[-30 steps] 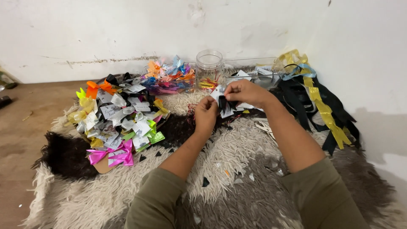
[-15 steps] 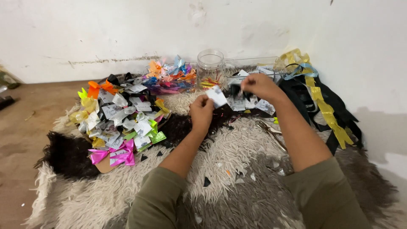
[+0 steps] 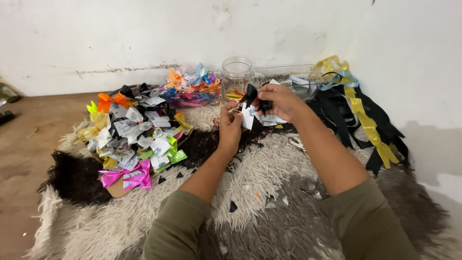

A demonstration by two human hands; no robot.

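Black bow pinched in the right hand, above the rug; the left hand grips its white card. Shaggy rug beneath, bow pile left, jar behind, white wall.

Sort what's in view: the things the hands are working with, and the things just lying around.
In hand:
- left hand at the white card
- right hand holding the black bow

Lying about:
- pile of finished bows
- glass jar
- gold ribbon
- shaggy rug
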